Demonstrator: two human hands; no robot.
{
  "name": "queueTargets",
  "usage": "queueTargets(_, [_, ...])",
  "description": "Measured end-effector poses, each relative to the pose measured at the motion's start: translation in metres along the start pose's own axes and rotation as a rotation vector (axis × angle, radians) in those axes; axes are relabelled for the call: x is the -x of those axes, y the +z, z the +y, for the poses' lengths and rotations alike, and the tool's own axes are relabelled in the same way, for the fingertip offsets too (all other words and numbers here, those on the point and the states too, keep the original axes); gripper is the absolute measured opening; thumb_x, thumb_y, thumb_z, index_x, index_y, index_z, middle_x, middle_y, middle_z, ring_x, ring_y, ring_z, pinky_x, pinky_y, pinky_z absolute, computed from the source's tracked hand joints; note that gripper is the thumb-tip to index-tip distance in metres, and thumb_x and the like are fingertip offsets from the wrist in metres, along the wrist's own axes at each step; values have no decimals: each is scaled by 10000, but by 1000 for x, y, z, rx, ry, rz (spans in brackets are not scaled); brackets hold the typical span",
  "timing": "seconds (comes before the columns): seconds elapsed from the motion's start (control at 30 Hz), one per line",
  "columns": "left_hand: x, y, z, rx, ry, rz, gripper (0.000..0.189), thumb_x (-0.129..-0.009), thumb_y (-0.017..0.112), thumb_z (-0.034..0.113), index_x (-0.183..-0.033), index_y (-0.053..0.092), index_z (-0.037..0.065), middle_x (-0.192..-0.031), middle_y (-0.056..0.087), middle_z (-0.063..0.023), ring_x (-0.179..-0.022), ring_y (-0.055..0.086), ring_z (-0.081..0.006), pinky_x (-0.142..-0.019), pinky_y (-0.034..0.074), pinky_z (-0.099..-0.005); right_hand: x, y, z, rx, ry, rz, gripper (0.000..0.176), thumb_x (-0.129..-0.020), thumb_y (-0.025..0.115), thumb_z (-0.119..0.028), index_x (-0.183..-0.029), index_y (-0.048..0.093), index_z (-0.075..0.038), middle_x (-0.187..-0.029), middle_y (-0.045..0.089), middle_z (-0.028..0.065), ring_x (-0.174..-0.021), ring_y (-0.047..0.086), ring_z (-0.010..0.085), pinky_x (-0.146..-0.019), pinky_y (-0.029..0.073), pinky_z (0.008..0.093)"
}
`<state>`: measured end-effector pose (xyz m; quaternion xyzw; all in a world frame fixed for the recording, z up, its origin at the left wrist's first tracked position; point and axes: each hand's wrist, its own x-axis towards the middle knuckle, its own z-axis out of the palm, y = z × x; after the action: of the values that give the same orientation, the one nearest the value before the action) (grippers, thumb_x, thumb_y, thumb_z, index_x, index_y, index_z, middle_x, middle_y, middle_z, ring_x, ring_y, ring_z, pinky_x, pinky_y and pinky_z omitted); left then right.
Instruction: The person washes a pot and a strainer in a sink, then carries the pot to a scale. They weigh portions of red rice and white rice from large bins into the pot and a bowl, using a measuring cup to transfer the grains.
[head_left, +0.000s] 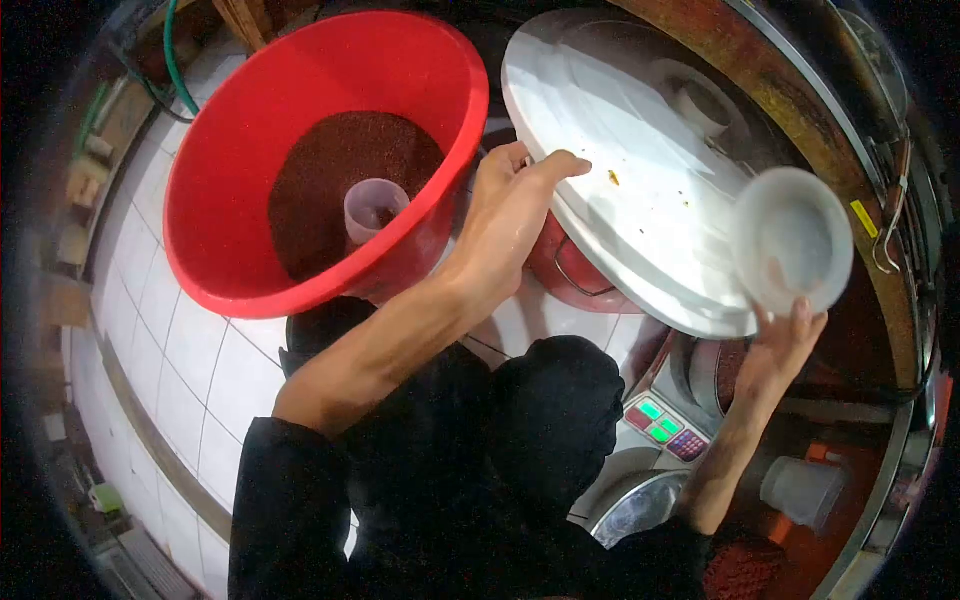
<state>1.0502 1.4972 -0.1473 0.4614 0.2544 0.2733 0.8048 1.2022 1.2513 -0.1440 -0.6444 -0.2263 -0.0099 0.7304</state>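
My left hand point(512, 205) is closed on the near left rim of a large round white lid point(640, 215), thumb on top. The lid is tilted over a red container with a wire handle point(570, 265), and a few crumbs lie on it. In my right hand point(785, 345) is a translucent plastic cup point(795, 240), its round opening facing me, beside the lid's right edge. A big red tub point(330, 70) to the left contains dark brown granules point(320, 180), with another translucent cup point(376, 208) sitting in them.
A digital scale point(665, 425) with green displays stands at lower right, near a metal bowl point(645, 510). Further right is a clear plastic container point(805, 490). White floor tiles point(215, 350) stretch along the left. A green hose point(175, 60) hangs behind the tub.
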Motion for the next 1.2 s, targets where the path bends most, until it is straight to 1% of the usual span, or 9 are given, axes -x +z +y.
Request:
queueTargets(0.2, [-15,23,-16,-193,172,205,340,-796,657,165,-1026,568,-70,-976,629,-131,-900,586,-184,-838,452,-303,2,-17,-5,-1,-149,108,653,-931,475,-403,-1399,278,7,-1387,411,196,-1236,481,343,-970,478,442])
queueTargets(0.3, [-12,33,19,30,500,117,342,-779,624,152,-1008,526,-83,-886,597,-103,-779,550,-164,-735,460,-279,12,-4,-12,-69,-107,173,733,-895,468,-471,-1404,263,14,-1390,384,217,-1234,474,358,-993,471,452])
queueTargets(0.4, [1,-3,47,352,397,92,326,-777,633,165,-1015,554,-43,-897,613,-117,-795,597,-184,-722,493,-302,17,11,-24,-180,-131,190,795,-851,496,-486,-1417,235,8,-1394,355,226,-1239,458,374,-1016,464,465])
queueTargets(0.53, [54,-77,89,229,280,600,417,-756,634,214,-1097,562,-14,-928,634,-131,-804,623,-214,-714,511,-317,24,26,-20,-279,-61,186,796,-849,515,-483,-1418,249,7,-1400,357,225,-1242,451,390,-1019,442,485])
queueTargets(0.67, [77,-160,86,-131,379,840,405,-789,600,268,-1076,580,-17,-912,650,-143,-741,638,-231,-698,512,-297,34,48,7,-369,100,3,740,-878,514,-460,-1423,284,-15,-1398,391,240,-1294,392,364,-1080,296,462])
queueTargets(0.8, [90,-254,100,-273,246,900,492,-812,606,282,-1182,555,-39,-1074,614,-185,-900,636,-249,-786,503,-334,41,85,14,-300,97,-94,736,-870,542,-377,-1432,251,-1,-1391,390,206,-1274,419,353,-1064,323,462])
queueTargets(0.97, [137,-290,95,-1624,551,1249,466,-858,622,262,-1267,554,50,-1368,429,-240,-1181,492,-345,-975,420,-410,57,113,-1,-224,12,-191,754,-811,608,-328,-1394,275,17,-1317,422,203,-1216,472,334,-1030,369,461])
queueTargets(1.07, [147,-313,92,-1279,478,1145,473,-872,620,272,-1298,533,85,-1460,326,-216,-1328,331,-352,-1070,321,-435,56,138,-1,-201,42,-234,772,-781,644,-370,-1354,296,14,-1262,429,196,-1182,487,315,-1023,374,448])
queueTargets(1.2, [141,-332,71,-938,609,1131,521,-889,560,316,-1350,479,86,-1457,338,-179,-1335,346,-314,-1095,269,-460,54,182,-10,-268,48,-360,794,-737,738,-297,-1315,288,10,-1245,376,166,-1186,457,276,-1018,373,421])
